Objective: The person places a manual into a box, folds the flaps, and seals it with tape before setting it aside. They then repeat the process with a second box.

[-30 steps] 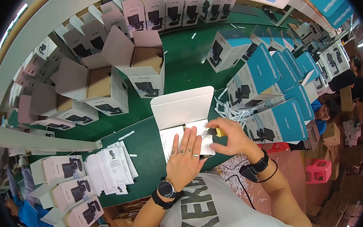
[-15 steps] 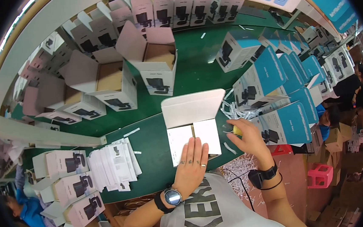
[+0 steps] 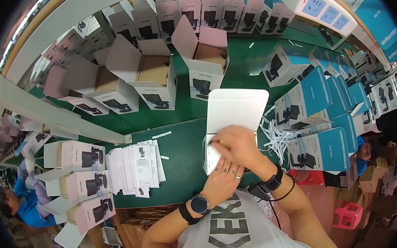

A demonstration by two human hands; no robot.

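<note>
A white carton (image 3: 237, 107) rests on the green table in front of me with its lid flap raised. My left hand (image 3: 221, 183) lies flat on the carton's near part, fingers stretched out. Over the carton's top, my right hand (image 3: 241, 146) is closed round a small yellow tool (image 3: 222, 145), just above my left fingertips. Motion blurs the right fingers, and most of the tool is hidden, so its exact kind is unclear. My hands cover much of the carton's upper face.
Left of the carton lies a stack of white leaflets (image 3: 136, 168), beside filled cartons (image 3: 87, 179). Paper strips (image 3: 274, 139) and blue-flapped cartons (image 3: 310, 150) stand to the right. More cartons (image 3: 156, 92) line the back, under a power strip (image 3: 320, 9).
My right hand has moved left from beside the carton to over its top, carrying the yellow tool. The left hand stays flat on the carton. The whole view has shifted somewhat.
</note>
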